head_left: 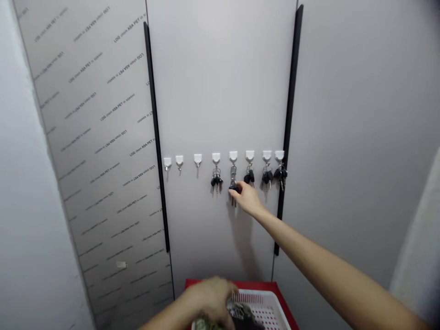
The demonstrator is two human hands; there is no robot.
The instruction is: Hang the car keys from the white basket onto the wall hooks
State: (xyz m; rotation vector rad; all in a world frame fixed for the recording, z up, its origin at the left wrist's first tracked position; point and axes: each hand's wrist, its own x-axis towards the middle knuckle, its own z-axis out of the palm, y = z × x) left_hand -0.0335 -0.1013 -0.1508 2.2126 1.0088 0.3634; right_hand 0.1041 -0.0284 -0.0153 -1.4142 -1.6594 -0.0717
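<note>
My right hand (248, 198) is raised to the row of white hooks, its thumb and fingers closed on the black heads of a bunch of keys (234, 188). That bunch hangs by a metal clip from a white hook (233, 157). Low in the view, my left hand (215, 298) is over a white plastic basket (271, 298) and smeared by motion. Inside the basket lie keys (242, 312) and dark things I cannot make out. Whether the left fingers hold any of them is hidden.
More key bunches hang on hooks to either side: one at left (216, 180), others at right (267, 177). Three hooks at far left, such as this hook (179, 161), carry no keys. The basket rests on a red surface (285, 305). Long black handles (156, 119) edge the pale door.
</note>
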